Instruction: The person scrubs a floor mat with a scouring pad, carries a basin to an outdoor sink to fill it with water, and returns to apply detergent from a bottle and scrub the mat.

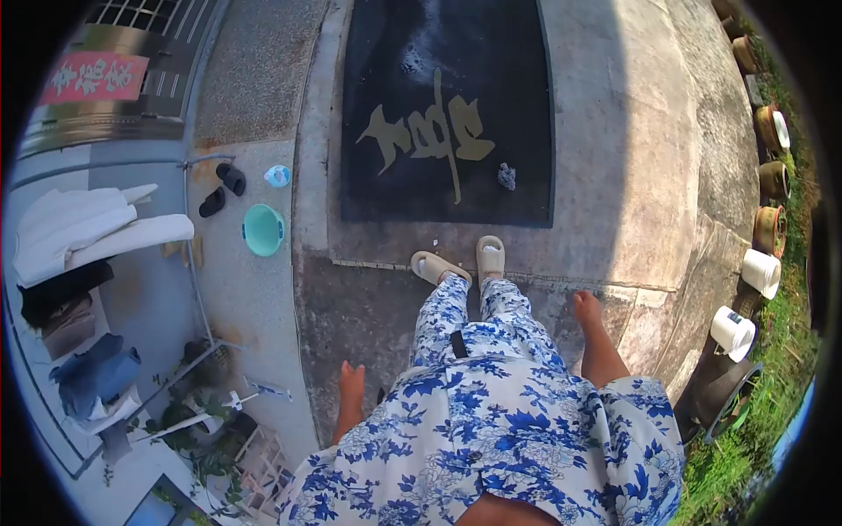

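A blue-flowered white shirt (pixel 491 434) comes closest, left hand (pixel 352 380) and right hand (pixel 588 309) hanging either side; I can't tell whether their fingers are spread or pressed together. Past the beige slippers (pixel 492 254) lies the dark mat (pixel 507 105), a grey crumpled lump (pixel 507 176) on it.

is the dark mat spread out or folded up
Spread out: the dark mat lies flat, near corners and lettering showing; its far end is out of view.

On my screen I see the floor (pixel 605 131); it carries a dark mat (pixel 395 195), a green basin (pixel 263 230) and black slippers (pixel 231 180).
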{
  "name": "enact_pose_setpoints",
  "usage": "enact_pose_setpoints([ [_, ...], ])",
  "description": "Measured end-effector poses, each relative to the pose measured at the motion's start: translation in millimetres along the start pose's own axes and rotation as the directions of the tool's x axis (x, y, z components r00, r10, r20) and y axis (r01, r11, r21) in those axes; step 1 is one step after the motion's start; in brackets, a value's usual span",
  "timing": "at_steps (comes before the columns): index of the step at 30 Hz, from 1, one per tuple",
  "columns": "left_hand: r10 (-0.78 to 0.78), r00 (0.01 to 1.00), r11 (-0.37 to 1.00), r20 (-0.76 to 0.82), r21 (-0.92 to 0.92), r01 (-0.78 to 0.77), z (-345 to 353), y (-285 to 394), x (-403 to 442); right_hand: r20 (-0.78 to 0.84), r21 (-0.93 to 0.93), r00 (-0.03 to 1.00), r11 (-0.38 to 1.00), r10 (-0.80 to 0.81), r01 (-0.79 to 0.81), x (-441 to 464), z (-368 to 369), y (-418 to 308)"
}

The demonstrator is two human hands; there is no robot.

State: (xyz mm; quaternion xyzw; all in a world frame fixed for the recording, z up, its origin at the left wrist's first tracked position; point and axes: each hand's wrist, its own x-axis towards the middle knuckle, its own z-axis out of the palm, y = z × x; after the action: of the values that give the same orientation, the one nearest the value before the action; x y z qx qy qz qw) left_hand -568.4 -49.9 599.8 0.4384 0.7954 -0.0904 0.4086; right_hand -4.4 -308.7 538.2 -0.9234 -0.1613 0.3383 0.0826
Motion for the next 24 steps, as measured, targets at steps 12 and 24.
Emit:
enact_pose_setpoints([
  [12,-0.160,0.987,0.987,-0.007,0.033,0.160,9,-19,-41,0.053,-0.029,0.997,0.998,0.051,-0.049,91,-4,39],
  [24,-0.176,0.984,0.964,-0.024,-0.208,0.167,-102,-99,99,0.146,-0.199,0.989,0.979,-0.023,0.052,18,77,-148],
])
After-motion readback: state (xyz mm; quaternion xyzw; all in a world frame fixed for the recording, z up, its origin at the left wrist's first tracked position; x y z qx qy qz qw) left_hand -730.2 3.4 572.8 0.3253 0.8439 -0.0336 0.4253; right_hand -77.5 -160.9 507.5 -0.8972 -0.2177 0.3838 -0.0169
